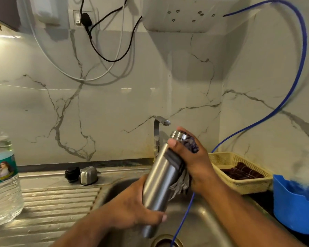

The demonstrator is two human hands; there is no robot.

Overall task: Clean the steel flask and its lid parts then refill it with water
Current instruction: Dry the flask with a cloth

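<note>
Over the sink basin [200,218] I hold the steel flask [159,179] tilted, its open mouth pointing up and right. My left hand [132,207] grips its lower body. My right hand [194,157] wraps a grey-and-purple cloth [181,184] around the flask's neck, thumb across the steel. On the counter behind the sink stand two lid parts: a black stopper [72,174] and a steel cap [88,175], side by side.
A large plastic water bottle [2,175] stands at the left on the ribbed drainboard [52,205]. The tap [159,129] rises behind the flask. A thin blue hose [184,216] runs into the sink drain. A beige basket [243,175] and a blue tub [294,204] sit at the right.
</note>
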